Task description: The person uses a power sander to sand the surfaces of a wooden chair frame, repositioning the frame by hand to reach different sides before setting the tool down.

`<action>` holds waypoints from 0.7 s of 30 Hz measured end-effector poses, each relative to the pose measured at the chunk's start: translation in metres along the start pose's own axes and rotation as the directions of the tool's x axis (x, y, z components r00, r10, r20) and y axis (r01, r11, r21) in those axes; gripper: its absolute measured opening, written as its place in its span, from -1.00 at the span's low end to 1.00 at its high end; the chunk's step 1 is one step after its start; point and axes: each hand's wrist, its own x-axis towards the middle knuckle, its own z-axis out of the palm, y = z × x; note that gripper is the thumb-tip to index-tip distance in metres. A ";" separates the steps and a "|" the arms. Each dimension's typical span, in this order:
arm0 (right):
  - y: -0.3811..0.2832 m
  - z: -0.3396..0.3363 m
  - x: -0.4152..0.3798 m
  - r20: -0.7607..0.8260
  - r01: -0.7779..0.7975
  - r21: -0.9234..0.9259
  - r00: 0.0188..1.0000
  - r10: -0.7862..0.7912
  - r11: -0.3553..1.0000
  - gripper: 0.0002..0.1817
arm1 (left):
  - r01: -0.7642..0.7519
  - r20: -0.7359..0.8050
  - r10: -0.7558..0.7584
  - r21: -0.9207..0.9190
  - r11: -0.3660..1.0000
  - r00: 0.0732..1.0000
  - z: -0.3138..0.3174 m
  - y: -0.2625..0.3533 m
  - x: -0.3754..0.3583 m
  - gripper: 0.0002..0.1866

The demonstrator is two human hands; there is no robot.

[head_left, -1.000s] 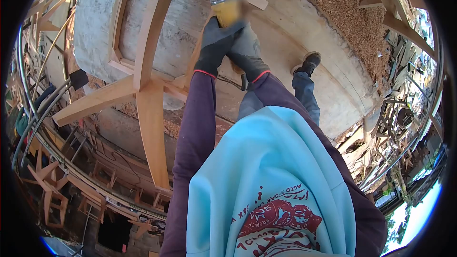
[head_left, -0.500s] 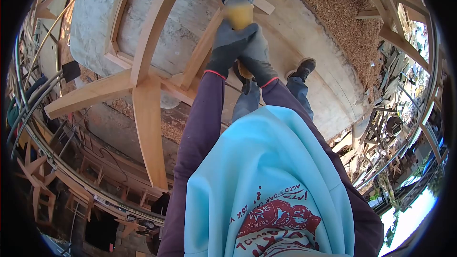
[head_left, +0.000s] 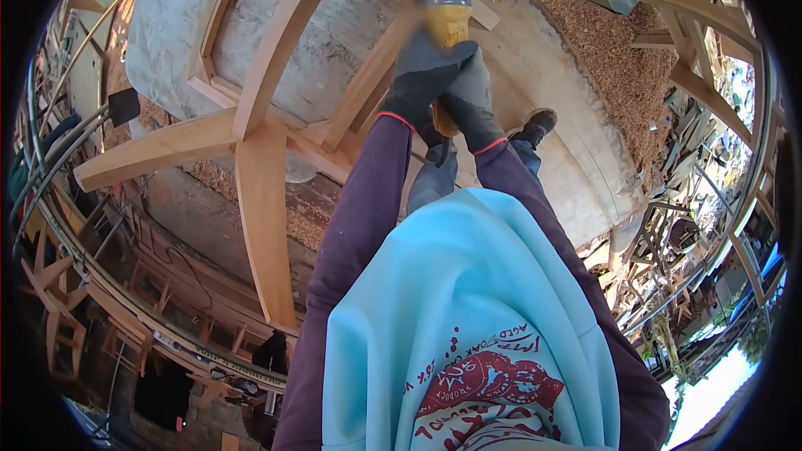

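Both my hands wear grey and black gloves with red cuff edges and meet around a yellow power tool [head_left: 451, 23] with a dark round head, at the top centre. My left hand [head_left: 420, 75] wraps the tool's left side. My right hand [head_left: 469, 92] closes round its body from the right and below, fingers overlapping the left. The tool's head is over the end of a wooden piece [head_left: 483, 13]. To the left, a wooden frame with curved legs [head_left: 266, 225] lies with its legs spread.
A worn grey board [head_left: 326, 42] lies under the frame. Wood shavings [head_left: 614, 67] cover ground at the upper right. My shoes [head_left: 536, 124] stand on a pale board. Wooden chair frames [head_left: 710, 12] and scrap wood stand at the right.
My hands and the tool have shifted slightly right in view. The wooden piece at the top edge reaches further right and down, and the frame's legs have shifted slightly.
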 end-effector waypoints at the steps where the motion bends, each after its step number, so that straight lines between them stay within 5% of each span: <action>1: -0.003 0.005 0.004 0.006 -0.004 0.005 1.000 0.004 1.000 -0.29 | 0.016 0.011 -0.015 -0.084 0.996 1.000 -0.007 -0.002 0.009 -0.24; 3: -0.014 0.005 0.008 0.013 -0.005 -0.046 1.000 0.006 0.999 -0.29 | 0.033 0.031 -0.028 -0.168 0.985 0.999 -0.009 0.001 0.008 -0.23; 11: 0.035 -0.023 -0.034 -0.070 -0.039 -0.043 0.997 0.036 0.998 -0.36 | 0.000 0.057 0.002 -0.029 1.000 0.998 0.031 0.001 -0.035 -0.29; 13: 0.022 -0.016 -0.025 -0.052 -0.019 0.006 0.998 0.019 1.000 -0.36 | 0.008 0.036 -0.003 -0.147 0.989 0.999 0.020 0.003 -0.028 -0.27; 21: -0.015 0.010 0.014 0.006 0.034 -0.014 0.999 -0.034 0.999 -0.29 | -0.019 -0.082 0.015 -0.052 0.998 0.996 -0.007 -0.009 0.022 -0.20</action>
